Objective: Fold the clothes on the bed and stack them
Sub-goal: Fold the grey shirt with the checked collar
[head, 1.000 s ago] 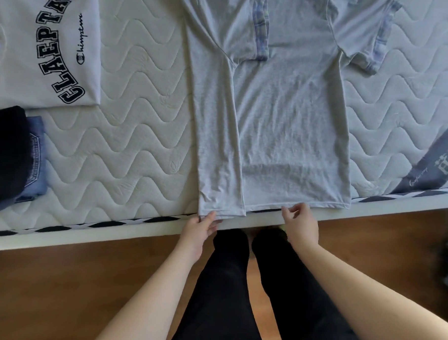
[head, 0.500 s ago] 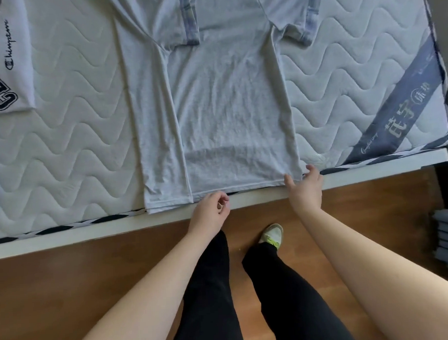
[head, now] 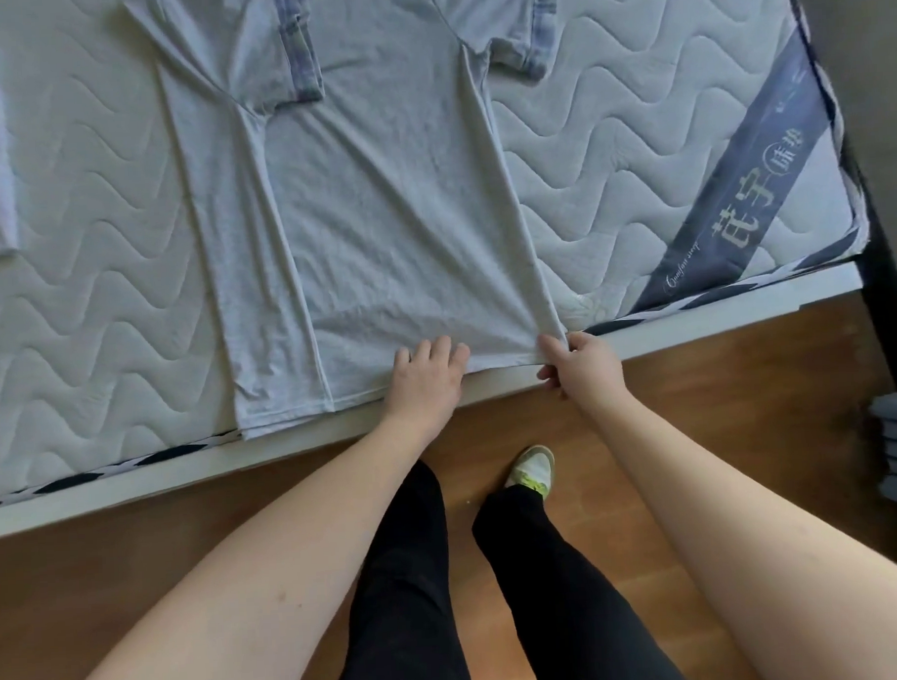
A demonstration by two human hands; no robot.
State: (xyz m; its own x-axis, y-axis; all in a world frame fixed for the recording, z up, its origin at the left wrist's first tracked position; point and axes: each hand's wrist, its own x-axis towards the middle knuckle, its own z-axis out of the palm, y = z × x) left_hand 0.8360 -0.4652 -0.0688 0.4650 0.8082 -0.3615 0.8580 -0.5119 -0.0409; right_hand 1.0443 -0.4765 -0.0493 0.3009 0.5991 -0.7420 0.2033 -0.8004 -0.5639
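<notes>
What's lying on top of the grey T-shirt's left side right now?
The grey T-shirt has its own left edge folded inward as a long strip, sleeve on top. The left hand rests flat on the hem. The cloth beneath the fold is covered.

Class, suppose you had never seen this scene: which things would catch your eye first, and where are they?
A grey T-shirt lies flat mid-mattress, its left side already folded inward. At its near hem, the right hand pinches the corner while the left hand presses flat beside it. A dark blue printed band crosses the mattress's right corner.
</notes>
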